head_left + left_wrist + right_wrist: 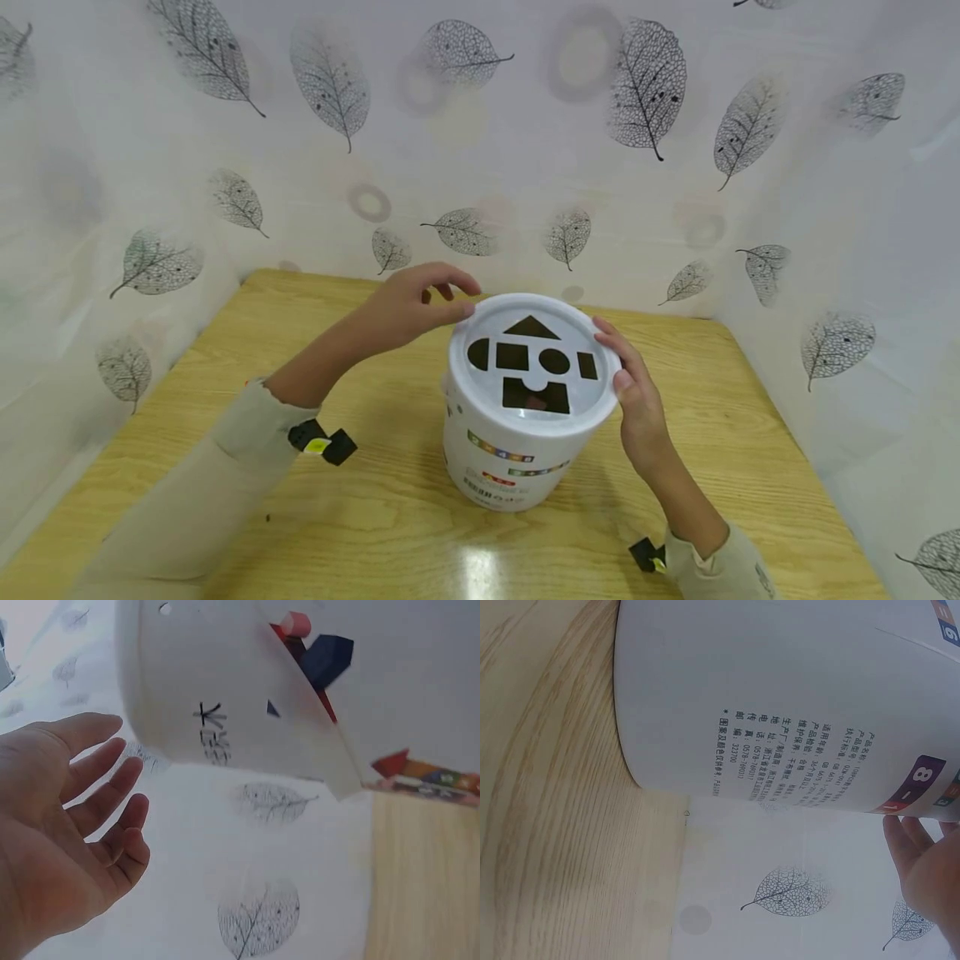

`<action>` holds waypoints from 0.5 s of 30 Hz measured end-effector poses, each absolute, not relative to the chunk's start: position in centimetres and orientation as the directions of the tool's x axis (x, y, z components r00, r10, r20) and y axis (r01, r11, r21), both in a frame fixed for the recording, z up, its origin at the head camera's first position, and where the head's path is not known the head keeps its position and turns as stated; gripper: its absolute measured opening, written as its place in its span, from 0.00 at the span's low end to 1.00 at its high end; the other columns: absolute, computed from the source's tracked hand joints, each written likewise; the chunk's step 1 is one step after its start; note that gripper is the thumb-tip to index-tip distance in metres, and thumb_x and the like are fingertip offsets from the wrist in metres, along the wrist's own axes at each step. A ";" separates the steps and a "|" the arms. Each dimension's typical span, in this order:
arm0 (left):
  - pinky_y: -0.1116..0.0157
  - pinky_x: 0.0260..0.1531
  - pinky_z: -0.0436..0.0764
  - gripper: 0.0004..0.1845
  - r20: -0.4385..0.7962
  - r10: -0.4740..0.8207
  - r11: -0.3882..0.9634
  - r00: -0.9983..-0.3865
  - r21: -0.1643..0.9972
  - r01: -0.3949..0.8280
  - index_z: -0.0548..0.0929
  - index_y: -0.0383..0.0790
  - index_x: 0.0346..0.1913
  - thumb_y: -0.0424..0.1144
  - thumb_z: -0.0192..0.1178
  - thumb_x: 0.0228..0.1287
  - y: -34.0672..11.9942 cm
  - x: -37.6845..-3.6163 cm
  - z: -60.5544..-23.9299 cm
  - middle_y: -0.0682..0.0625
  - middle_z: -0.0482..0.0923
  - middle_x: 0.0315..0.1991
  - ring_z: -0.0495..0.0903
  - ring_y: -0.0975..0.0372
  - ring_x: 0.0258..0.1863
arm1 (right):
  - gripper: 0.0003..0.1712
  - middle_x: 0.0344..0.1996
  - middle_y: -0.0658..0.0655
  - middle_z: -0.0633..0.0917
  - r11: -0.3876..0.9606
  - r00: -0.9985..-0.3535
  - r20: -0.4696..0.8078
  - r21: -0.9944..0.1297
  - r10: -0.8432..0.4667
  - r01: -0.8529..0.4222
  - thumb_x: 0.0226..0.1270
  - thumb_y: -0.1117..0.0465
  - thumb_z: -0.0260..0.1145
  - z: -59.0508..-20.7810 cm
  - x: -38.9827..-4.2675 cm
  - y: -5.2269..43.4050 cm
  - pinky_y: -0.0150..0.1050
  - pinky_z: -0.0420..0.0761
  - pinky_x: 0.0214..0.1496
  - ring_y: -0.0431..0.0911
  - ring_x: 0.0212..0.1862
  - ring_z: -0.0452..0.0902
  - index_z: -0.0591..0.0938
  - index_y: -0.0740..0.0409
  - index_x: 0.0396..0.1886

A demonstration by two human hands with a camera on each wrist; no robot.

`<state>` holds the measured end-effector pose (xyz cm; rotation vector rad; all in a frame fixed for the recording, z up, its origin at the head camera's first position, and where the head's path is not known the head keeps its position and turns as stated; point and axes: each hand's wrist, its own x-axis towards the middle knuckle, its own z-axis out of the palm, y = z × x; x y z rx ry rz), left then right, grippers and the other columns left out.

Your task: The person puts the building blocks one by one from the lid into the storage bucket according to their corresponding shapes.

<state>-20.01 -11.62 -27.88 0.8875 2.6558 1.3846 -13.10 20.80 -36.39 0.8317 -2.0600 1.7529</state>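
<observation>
A white toy-block bucket (495,467) stands on the table, with printed number strips on its side. Its white lid (487,400) has several shaped cutouts, among them a triangle, a square and a circle. At the lid's far left edge is my left hand (420,304), its fingers loosely bent. The left wrist view shows that hand (67,825) beside the bucket wall (195,697), with a gap between fingers and wall. My right hand (637,400) holds the bucket's upper right rim with thumb and fingers. In the right wrist view its fingertips (904,836) touch the printed side.
The wooden table (360,483) lies under the bucket and extends to both sides. A pale curtain (510,167) with leaf prints hangs behind and beside it. Black wrist devices (322,442) are worn at the cuffs.
</observation>
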 end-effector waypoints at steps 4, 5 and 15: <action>0.55 0.51 0.74 0.15 0.244 0.448 0.467 -0.860 0.757 0.458 0.83 0.52 0.56 0.51 0.62 0.71 -14.1 -19.4 -28.6 0.56 0.80 0.54 0.75 0.59 0.50 | 0.27 0.77 0.58 0.62 0.081 -0.780 0.585 -0.786 -0.220 -0.612 0.81 0.58 0.41 -36.4 -13.0 20.8 0.31 0.55 0.76 0.48 0.80 0.49 0.66 0.66 0.72; 0.55 0.50 0.74 0.15 0.248 0.437 0.473 -0.865 0.754 0.455 0.82 0.51 0.56 0.51 0.61 0.72 -14.7 -19.4 -28.8 0.55 0.80 0.54 0.75 0.59 0.49 | 0.27 0.77 0.58 0.62 0.081 -0.782 0.583 -0.788 -0.220 -0.610 0.81 0.58 0.41 -36.4 -13.0 20.8 0.31 0.55 0.76 0.48 0.80 0.49 0.66 0.67 0.72; 0.56 0.45 0.77 0.19 0.215 0.249 0.566 -0.944 0.759 0.322 0.80 0.56 0.61 0.55 0.58 0.73 -21.3 -17.3 -31.2 0.52 0.79 0.55 0.76 0.58 0.47 | 0.28 0.78 0.58 0.60 0.082 -0.802 0.554 -0.809 -0.222 -0.582 0.81 0.56 0.41 -36.5 -13.1 20.9 0.32 0.54 0.77 0.49 0.81 0.46 0.65 0.66 0.73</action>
